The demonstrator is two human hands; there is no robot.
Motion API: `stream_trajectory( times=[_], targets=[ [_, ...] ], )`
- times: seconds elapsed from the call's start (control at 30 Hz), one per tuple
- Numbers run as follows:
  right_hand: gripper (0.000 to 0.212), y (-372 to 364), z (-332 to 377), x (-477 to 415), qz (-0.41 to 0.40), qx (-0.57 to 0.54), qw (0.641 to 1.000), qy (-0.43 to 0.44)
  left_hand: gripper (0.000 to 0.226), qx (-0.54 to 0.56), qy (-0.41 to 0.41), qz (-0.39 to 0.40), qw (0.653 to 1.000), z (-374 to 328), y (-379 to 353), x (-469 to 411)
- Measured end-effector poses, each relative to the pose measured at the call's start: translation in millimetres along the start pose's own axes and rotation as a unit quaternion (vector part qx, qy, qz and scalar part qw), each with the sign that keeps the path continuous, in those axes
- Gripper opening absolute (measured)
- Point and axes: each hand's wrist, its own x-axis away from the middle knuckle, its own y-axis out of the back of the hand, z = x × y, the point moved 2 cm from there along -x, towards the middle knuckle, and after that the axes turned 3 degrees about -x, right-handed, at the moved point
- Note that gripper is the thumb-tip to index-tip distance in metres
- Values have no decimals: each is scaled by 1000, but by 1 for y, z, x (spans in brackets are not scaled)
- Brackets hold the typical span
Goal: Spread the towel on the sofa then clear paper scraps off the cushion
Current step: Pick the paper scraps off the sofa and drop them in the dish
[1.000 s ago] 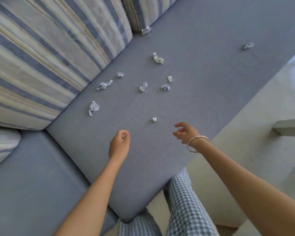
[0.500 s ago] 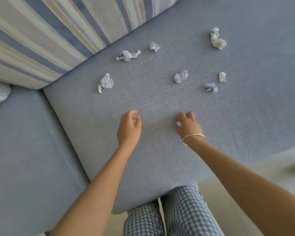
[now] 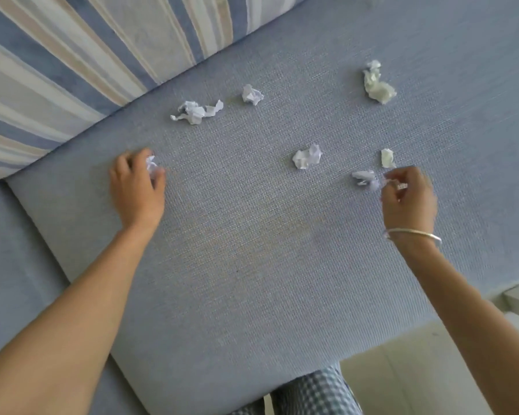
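Note:
Several crumpled white paper scraps lie on the blue seat cushion (image 3: 252, 250). My left hand (image 3: 137, 187) is on the cushion at the left, its fingers closed around one scrap (image 3: 151, 168). My right hand (image 3: 408, 199) is at the right, holding a small scrap and pinching at another scrap (image 3: 363, 176). Loose scraps: a long twisted one (image 3: 197, 110), a small ball (image 3: 251, 94), a yellowish lump (image 3: 376, 85), a middle scrap (image 3: 307, 156), and a tiny piece (image 3: 387, 158). No towel is in view.
A striped back cushion (image 3: 87, 55) stands along the far left. A second blue seat cushion (image 3: 18, 280) adjoins on the left. Pale floor (image 3: 408, 381) and my checked trouser legs (image 3: 309, 396) lie below the sofa's front edge.
My left hand has moved left to the scrap near the back cushion and closed on it. My right hand picked up the small near scrap and moved right to another one.

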Motion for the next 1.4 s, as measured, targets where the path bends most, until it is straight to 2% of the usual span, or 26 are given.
stream_trajectory(
  times=[0.07, 0.17, 0.27, 0.37, 0.47, 0.57, 0.63, 0.73, 0.83, 0.9, 0.97, 1.07, 1.17, 1.27, 1.4],
  targets=[
    [24, -1, -1, -13, 19, 9, 1000, -1, 27, 44, 29, -13, 999, -5, 4, 4],
    [35, -17, 0, -17, 112, 38, 993, -1, 23, 109, 33, -25, 993, -36, 7, 13],
    [24, -25, -1, -13, 118, 52, 992, 14, 21, 160, -50, -9, 986, -95, 4, 29],
    [17, -24, -2, -9, 114, 43, 992, 37, 18, 182, -180, 17, 967, -157, -7, 42],
    [14, -11, -4, -14, 57, 5, 998, 31, 21, 133, -297, 54, 944, -198, -33, 50],
    [16, 6, -3, -30, 7, -16, 1000, 16, 17, 44, -339, 75, 937, -207, -60, 59],
    [22, 5, -1, -37, 36, -11, 999, 21, 21, 3, -354, 73, 932, -203, -70, 64],
    [37, -8, 2, -39, 122, -4, 992, 39, 23, -17, -390, 59, 919, -199, -71, 70],
    [35, -18, 1, -41, 99, -9, 995, 30, 22, -14, -427, 53, 902, -194, -72, 73],
    [25, -20, 2, -48, 72, -10, 997, 28, 18, 26, -414, 63, 908, -189, -68, 68],
    [22, -19, 6, -58, 81, 14, 995, 50, 21, 73, -355, 47, 931, -183, -55, 54],
    [23, -8, 20, -83, 67, 15, 996, 55, 27, 149, -176, -26, 973, -157, -29, 20],
    [20, 3, 35, -112, 2, -20, 999, 35, 30, 169, -46, -112, 978, -116, -11, -23],
    [23, 0, 47, -134, -27, -27, 999, 34, 37, 131, 2, -141, 981, -84, -9, -54],
    [36, -17, 59, -144, 38, -2, 999, 33, 45, 126, 0, -78, 989, -88, -22, -63]
  ],
)
